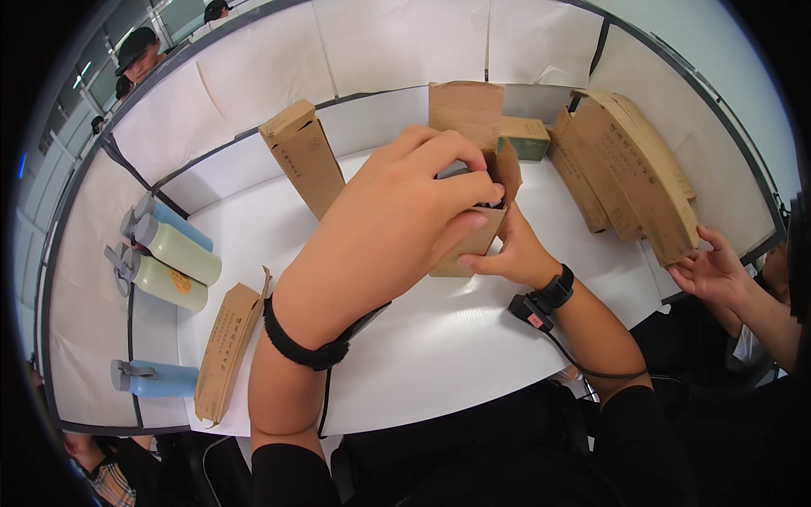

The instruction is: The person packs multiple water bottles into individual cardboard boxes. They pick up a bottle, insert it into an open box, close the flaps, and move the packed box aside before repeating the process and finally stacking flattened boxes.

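Note:
An upright brown cardboard box point(466, 247) stands over the table in front of me, its top flap point(466, 114) raised at the back. My right hand point(516, 250) grips its right side low down, thumb across the front. Over the open top, my left hand point(437, 190) reaches in with bent fingers around a grey lid-like part point(453, 170). Most of that object is hidden by the box and my fingers, so its full shape cannot be seen. Black straps circle both my wrists.
Several bottles point(184, 247) lie at the left; a blue bottle point(165, 379) lies beside a flattened carton point(225, 355). A tall box point(307, 161) and a green-brown box point(524, 138) stand behind. At right, another person's hand point(716, 272) touches stacked cartons point(633, 171). White partitions point(399, 44) surround the table.

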Available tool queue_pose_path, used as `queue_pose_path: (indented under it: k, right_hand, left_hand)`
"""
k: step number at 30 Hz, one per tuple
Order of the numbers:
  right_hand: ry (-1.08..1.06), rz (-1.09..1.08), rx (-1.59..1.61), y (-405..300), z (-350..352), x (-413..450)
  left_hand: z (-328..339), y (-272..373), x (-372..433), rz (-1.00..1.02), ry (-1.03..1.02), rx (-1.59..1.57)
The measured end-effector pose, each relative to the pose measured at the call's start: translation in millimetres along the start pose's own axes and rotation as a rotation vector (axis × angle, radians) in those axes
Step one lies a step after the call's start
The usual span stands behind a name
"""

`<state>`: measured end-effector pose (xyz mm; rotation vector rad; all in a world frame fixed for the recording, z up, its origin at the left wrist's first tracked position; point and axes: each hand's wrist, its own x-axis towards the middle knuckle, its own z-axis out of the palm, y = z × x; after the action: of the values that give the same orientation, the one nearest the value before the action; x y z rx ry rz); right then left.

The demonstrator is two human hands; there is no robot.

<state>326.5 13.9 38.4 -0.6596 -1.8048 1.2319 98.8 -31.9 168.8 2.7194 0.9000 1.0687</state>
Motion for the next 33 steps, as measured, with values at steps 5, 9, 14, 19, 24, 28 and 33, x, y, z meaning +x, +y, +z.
queue_pose_path:
  k: [5, 9, 14, 19, 24, 28, 33]
  right_hand:
    - [0.004, -0.026, -0.003, -4, 3, 2]
    - [0.001, 0.017, -0.026, 2, -1, 0]
    - [-0.027, 0.066, -0.051, -7, 0, 1]
    - [0.025, -0.114, -0.162, -11, 3, 0]
    - [-0.127, -0.025, -0.294, 1, -7, 1]
    - [-0.051, -0.091, -0.167, 4, -5, 0]
    - [-0.020, -0.105, -0.185, 0, -3, 0]
  left_hand:
    - [-1, 2, -1, -0.123, 0.185, 0.057]
    - [-1, 3, -1, -0.238, 0.183, 0.086]
    - [8, -2, -1, -0.109, 0.039, -0.010]
    - [26, 12, 8, -0.176, 0.203, -0.051]
    - [44, 5, 12, -0.184, 0.297, -0.030]
    - [49, 4, 13, -0.327, 0.423, -0.232]
    - [49, -5, 11, -0.345, 0.402, -0.121]
